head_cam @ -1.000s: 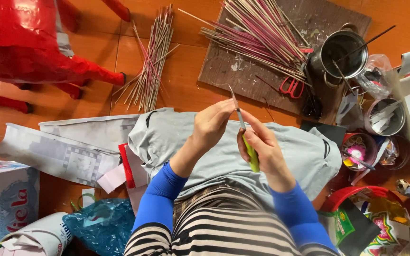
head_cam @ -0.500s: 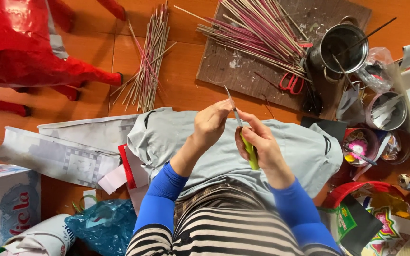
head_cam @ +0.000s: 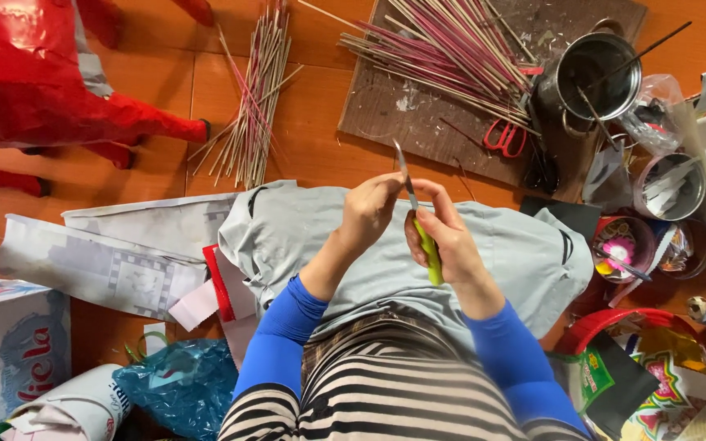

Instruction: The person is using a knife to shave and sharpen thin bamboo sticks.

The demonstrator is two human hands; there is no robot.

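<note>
Item: knife (head_cam: 418, 214), green handle, blade pointing to 12 o'clock, above grey cloth (head_cam: 304, 237). Right hand (head_cam: 443, 237) grip closed on handle; left hand (head_cam: 368, 211) pinches near blade, contents unclear. Advice: shave away from fingers. Far, 12 o'clock: stick bundle (head_cam: 251, 106), board (head_cam: 386, 106).

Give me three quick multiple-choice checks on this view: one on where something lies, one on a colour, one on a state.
1. Where do the red-handled scissors lie?
A. on the brown board
B. inside the metal pot
C. on the grey cloth

2. What colour is the handle of the knife?
A. red
B. yellow-green
C. blue

3. How is the knife held?
A. lying loose on the floor
B. gripped in the right hand, left hand at the blade
C. gripped by the left hand alone

Answers: 1 A, they rest beside the sticks; 2 B, it shows below the fingers; 3 B, both hands meet there.
</note>
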